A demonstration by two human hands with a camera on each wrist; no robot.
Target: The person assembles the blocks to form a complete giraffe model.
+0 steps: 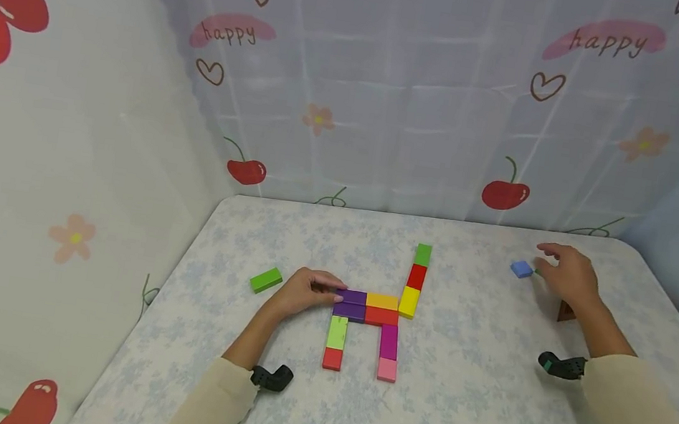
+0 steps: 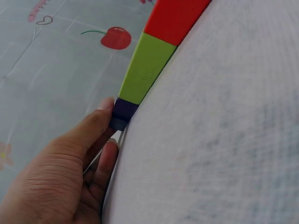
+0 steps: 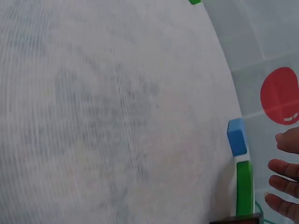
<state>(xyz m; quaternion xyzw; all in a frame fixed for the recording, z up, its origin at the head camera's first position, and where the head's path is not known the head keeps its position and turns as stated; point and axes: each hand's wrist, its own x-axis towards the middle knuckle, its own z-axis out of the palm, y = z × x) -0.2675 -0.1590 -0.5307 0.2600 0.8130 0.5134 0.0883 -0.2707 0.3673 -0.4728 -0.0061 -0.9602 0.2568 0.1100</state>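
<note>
So the table's [image 1: 448, 415] got a block figure [image 1: 381, 316] mid-way across. Right hand [image 1: 567, 277] hangs loosely open, nothing in it. Left hand [image 1: 305, 290] is partly bent, touching the figure's purple blocks [image 1: 354, 305]; can't tell if it's pinching. A crooked nudge there could skew the rows imo. By the right hand, a green block [image 3: 244, 189] sits near a smaller blue block [image 1: 522, 269], so a careless grab might bump both.

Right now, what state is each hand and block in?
Left hand: touching the purple blocks
Right hand: fingers apart, holding nothing
Purple blocks: lying side by side
Other central blocks: laid close together
Left green block: lying apart
Blue block: lying, not held
Right green block: mostly hidden in head view
Brown block: partly hidden
</note>
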